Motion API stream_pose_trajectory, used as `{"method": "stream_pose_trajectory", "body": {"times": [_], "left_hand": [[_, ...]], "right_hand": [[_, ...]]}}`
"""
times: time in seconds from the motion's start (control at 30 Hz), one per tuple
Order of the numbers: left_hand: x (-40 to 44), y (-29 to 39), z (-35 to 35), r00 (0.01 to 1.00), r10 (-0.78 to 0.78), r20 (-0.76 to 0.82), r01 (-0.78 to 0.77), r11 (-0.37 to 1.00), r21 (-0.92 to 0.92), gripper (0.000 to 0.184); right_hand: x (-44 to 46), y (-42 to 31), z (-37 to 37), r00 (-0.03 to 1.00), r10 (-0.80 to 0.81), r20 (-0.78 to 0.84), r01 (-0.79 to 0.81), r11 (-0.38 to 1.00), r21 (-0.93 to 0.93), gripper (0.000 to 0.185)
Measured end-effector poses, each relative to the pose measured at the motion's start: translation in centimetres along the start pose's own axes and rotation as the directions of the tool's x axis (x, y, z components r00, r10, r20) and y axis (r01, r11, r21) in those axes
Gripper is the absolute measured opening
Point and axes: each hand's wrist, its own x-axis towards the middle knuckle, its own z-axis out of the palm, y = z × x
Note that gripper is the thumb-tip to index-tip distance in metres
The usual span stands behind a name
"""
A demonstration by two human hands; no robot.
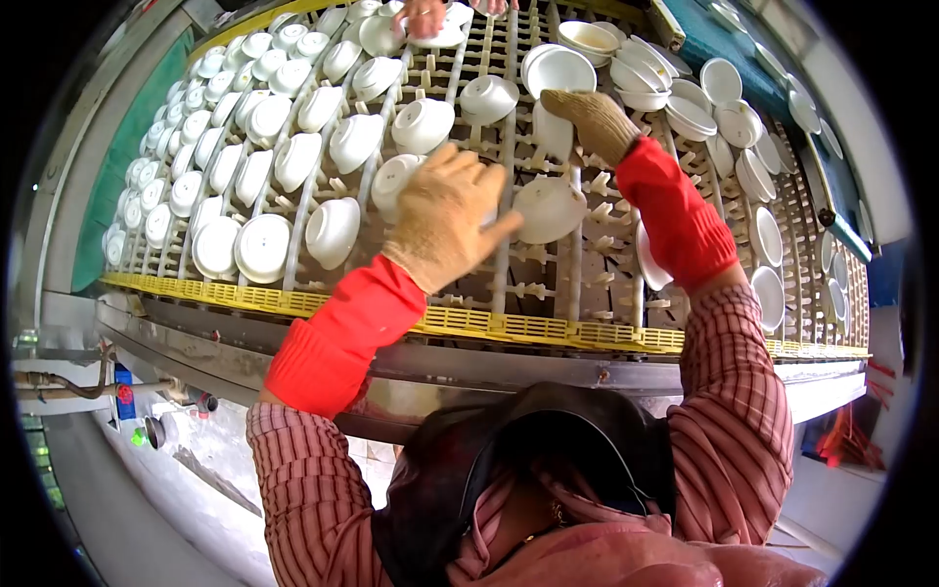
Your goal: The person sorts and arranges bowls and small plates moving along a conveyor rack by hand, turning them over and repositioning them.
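Observation:
My left hand (450,220), in a tan work glove with a red sleeve cuff, is over the conveyor rack with its fingers apart and nothing held. A white bowl (391,186) sits just left of it. To its right is a slightly blurred white bowl (550,209), apart from the fingers. My right hand (597,122), gloved the same way, is closed at the edge of a white bowl (553,133), its grip partly hidden. Directly above those fingers rests another round white bowl (558,72).
Rows of tilted white bowls (262,248) fill the rack's left side. Loose bowls (691,115) cluster on the right. A yellow edge strip (469,322) borders the near side. Another person's hand (424,17) reaches in at the far side. A teal belt (729,44) carries bowls.

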Motion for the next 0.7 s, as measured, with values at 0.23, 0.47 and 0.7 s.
{"method": "stream_pose_trajectory", "body": {"times": [0.23,0.47,0.7], "left_hand": [[0.0,2.8,4.4,0.988,0.128,0.090,-0.133,0.989,0.059,0.083],[-0.4,2.3,4.6,0.994,0.109,0.027,-0.108,0.994,-0.031,0.082],[1.0,3.7,6.2,1.000,-0.002,-0.010,0.002,0.999,-0.052,0.084]], "right_hand": [[1.9,-7.2,0.0,0.997,-0.051,-0.062,0.079,0.710,0.699,0.054],[9.4,-5.6,3.2,0.901,-0.289,-0.322,0.165,0.917,-0.362,0.046],[6.6,3.6,-0.4,0.906,-0.290,-0.308,-0.001,0.727,-0.687,0.076]]}}
